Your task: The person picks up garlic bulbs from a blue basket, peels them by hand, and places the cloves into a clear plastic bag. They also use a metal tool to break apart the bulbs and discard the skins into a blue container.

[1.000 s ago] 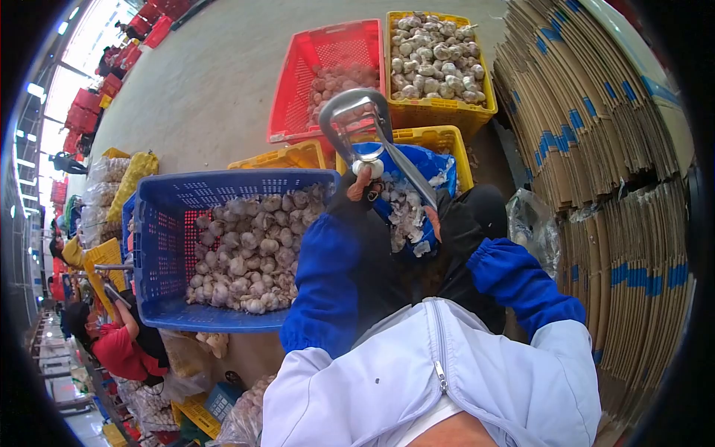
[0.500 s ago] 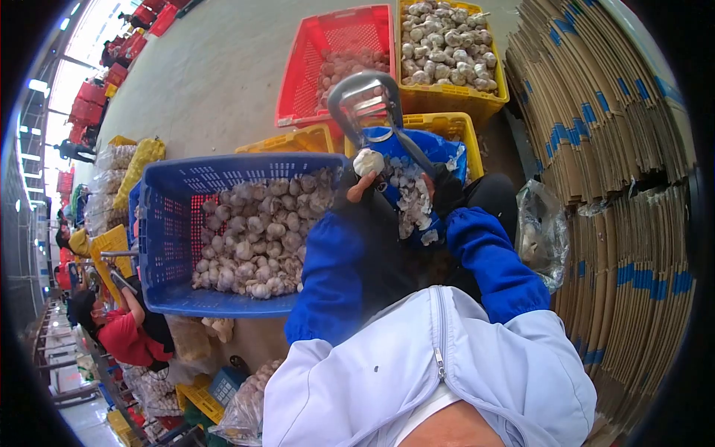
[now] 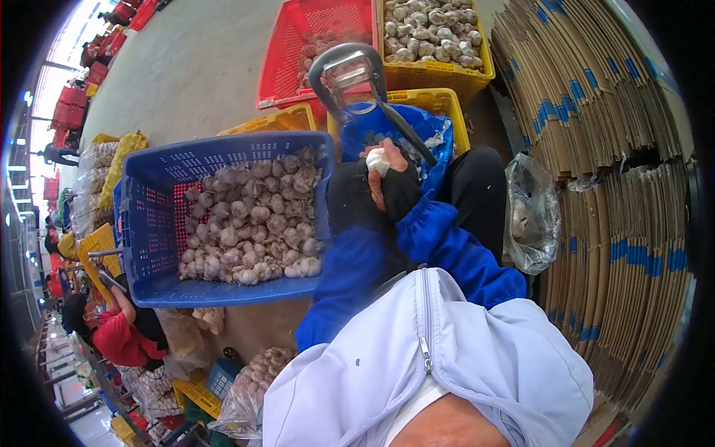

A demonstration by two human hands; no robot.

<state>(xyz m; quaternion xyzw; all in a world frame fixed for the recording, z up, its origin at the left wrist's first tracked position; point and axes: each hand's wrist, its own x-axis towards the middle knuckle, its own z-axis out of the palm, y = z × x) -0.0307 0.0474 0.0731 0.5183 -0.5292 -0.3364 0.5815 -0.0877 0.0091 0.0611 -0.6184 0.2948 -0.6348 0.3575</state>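
A pale garlic bulb [image 3: 378,161] is between my two hands, above my lap. My left hand [image 3: 375,188] has its bare fingertips closed on the bulb's lower side, and the rest of it is largely hidden. My right hand [image 3: 397,158], in a dark fingerless glove, is wrapped round the bulb from the right. Just beyond them stands a grey metal hoop [image 3: 316,78] with a dark bar [image 3: 408,134] slanting down to the right. Behind the hands, a blue liner [image 3: 443,153] with pale scraps sits in a yellow crate [image 3: 460,119].
On the left is a large blue crate [image 3: 223,296] of garlic bulbs. Red [image 3: 279,56] and yellow [image 3: 439,73] crates stand ahead. To the right are a clear bag [image 3: 532,223] and stacked flat cardboard [image 3: 625,238]. A person in red [image 3: 123,335] is at the far left.
My right hand has moved left from beside the dark bar's lower end and joined my left hand at the bulb. The view has shifted, and surrounding things appear slightly higher and further left.
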